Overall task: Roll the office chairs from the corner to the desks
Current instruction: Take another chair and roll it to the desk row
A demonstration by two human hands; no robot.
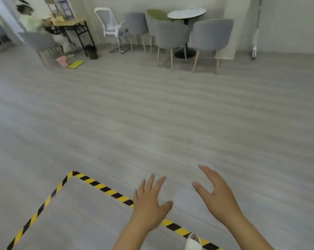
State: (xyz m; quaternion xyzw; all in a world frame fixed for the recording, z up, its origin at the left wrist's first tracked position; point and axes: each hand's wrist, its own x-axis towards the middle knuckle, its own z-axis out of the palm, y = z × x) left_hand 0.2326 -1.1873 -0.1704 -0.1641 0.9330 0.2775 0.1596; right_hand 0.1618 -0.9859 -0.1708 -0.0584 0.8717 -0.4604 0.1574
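Observation:
A white-framed office chair [110,26] with a grey seat and back stands against the far wall, left of centre. My left hand [150,201] and my right hand [215,192] are stretched out low in front of me over bare floor, fingers straight and spread, holding nothing. Both hands are far from the chair, with a wide stretch of grey floor between.
Several grey padded chairs on wooden legs [170,33] ring a round white table [187,13] at the back. A wooden desk with black legs [71,26] stands back left, a person seated by it. Yellow-black floor tape [98,185] marks a corner near my hands.

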